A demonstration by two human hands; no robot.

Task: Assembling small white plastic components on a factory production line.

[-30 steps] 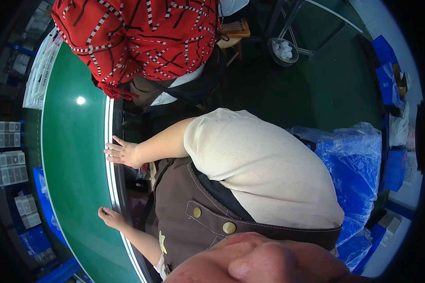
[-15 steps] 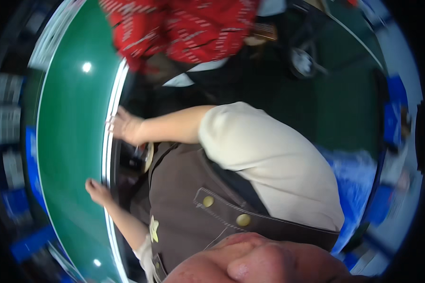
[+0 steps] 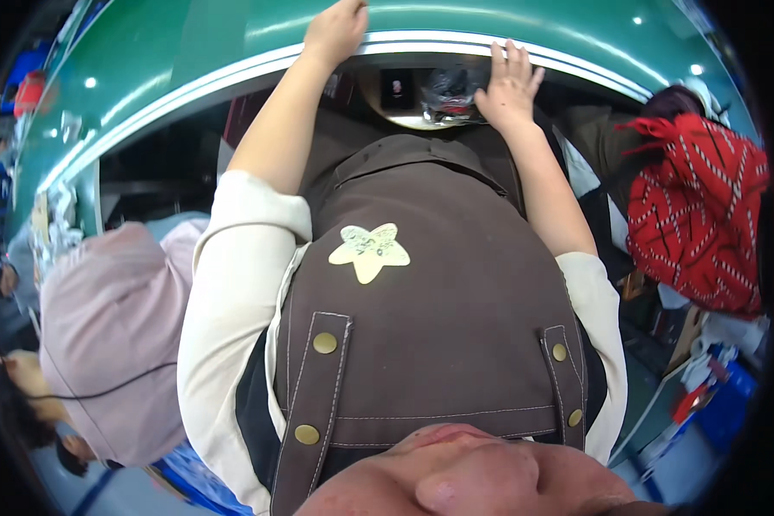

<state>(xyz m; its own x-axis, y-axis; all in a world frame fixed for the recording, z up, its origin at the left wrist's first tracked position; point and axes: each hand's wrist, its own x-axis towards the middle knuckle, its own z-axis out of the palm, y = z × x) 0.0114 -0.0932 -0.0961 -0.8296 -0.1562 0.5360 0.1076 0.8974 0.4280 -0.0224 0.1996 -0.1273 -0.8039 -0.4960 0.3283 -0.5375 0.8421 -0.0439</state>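
Note:
My left hand [image 3: 337, 33] rests at the front edge of the green worktable [image 3: 258, 30], its fingers curled into a loose fist. Whatever might be inside it is hidden. My right hand [image 3: 509, 90] has its fingers stretched and spread against the table's silvery edge strip [image 3: 430, 37], holding nothing. Below that edge, close to my right hand, sits a crumpled plastic bag [image 3: 451, 93] with dark contents. A dark, flat, phone-like object [image 3: 396, 89] lies beside the bag, over a pale rounded surface.
At my left sits a person in a pale pink top [image 3: 116, 344]. To my right is a person in a red patterned garment [image 3: 701, 206], close to the table. Blue bins [image 3: 731, 413] stand on the floor behind at the right.
My view has swung round so the table edge now runs across the top. Both hands stay at the edge; the left remains curled and the right spread. The neighbour at my left has come into view.

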